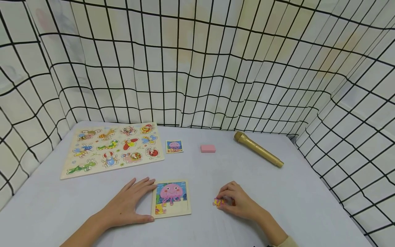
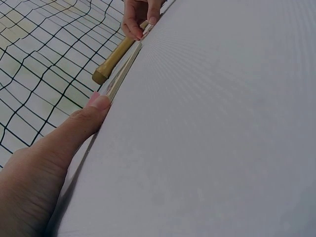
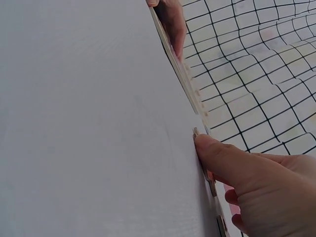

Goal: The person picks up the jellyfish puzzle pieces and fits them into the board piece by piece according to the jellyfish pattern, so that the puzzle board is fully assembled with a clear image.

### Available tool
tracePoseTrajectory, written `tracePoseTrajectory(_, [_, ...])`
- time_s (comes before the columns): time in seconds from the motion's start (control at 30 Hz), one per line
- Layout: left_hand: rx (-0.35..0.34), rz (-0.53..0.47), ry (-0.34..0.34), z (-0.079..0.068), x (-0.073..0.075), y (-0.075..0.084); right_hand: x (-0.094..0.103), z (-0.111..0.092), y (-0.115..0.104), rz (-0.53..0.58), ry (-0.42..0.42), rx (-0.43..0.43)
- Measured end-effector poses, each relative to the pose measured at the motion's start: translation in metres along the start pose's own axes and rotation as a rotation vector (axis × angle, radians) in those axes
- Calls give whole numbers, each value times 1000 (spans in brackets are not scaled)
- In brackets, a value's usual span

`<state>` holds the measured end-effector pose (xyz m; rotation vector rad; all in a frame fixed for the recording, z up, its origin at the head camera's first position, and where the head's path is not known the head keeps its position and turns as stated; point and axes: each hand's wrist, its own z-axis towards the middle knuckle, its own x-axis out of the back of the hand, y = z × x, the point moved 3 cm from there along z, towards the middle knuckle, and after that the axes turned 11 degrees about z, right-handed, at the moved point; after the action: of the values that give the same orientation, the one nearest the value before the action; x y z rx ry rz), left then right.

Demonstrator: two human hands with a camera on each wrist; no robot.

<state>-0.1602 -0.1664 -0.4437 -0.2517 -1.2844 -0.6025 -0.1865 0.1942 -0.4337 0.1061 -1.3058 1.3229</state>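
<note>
A small square wooden jellyfish puzzle lies on the table, its lower right part bare wood. My left hand rests at its left edge with spread fingers, fingertips near the upper left corner and thumb at the lower left one. In the left wrist view, the thumb touches the frame's side. To the right of the puzzle, my right hand pinches a yellow and pink puzzle piece close to the tabletop. The right wrist view shows another thin piece beside that hand, partly hidden.
A large wooden insect puzzle board lies at the back left. Beyond the small puzzle are a jellyfish picture card, a pink block and a gold microphone. Black netting over white cloth surrounds the table.
</note>
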Motion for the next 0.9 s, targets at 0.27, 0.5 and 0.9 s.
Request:
tracePoseTrajectory(0.27, [10,-8,-14,0,1,1,-3,6,-4,-30,-7,52])
tracePoseTrajectory(0.5, [10,-1,-15,0,1,1,-8,17,-9,-29,-22,32])
tracePoseTrajectory(0.9, [-8,9,10,-1,0,0,-20,47,-22,-86,-43,92])
